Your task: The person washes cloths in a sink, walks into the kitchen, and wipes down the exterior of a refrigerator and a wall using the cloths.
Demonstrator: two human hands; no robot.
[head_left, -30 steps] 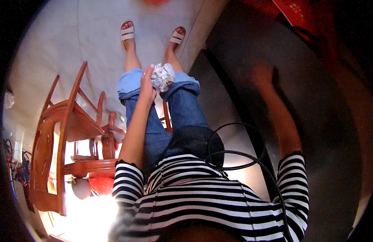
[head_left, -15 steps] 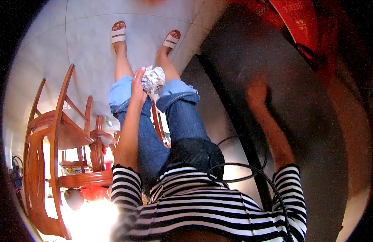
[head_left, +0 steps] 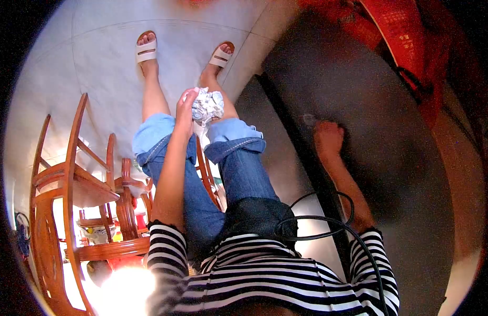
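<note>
My left hand (head_left: 186, 111) is closed on a crumpled white wad (head_left: 207, 106) in front of my knees. It looks like scrunched paper or thin plastic, with grey patches; I cannot tell which. Over the dark grey, smooth surface (head_left: 383, 89) on the right is my right hand (head_left: 328, 138), its fingers curled in. Close to those fingers shows a small, faint whitish shape (head_left: 309, 119), too blurred to name. Whether the right hand grips it is unclear.
Wooden chairs (head_left: 75, 181) stand at my left, beside a bright glare. A black cable (head_left: 328, 218) loops across my right side. The dark surface has a black edge strip (head_left: 291, 134). Red fabric-like material (head_left: 399, 31) lies at the upper right, and pale floor tiles (head_left: 104, 58) spread ahead.
My right hand has moved left and slightly down over the dark surface, and a faint whitish shape now shows near its fingers. My left hand, still gripping the wad, has shifted slightly right.
</note>
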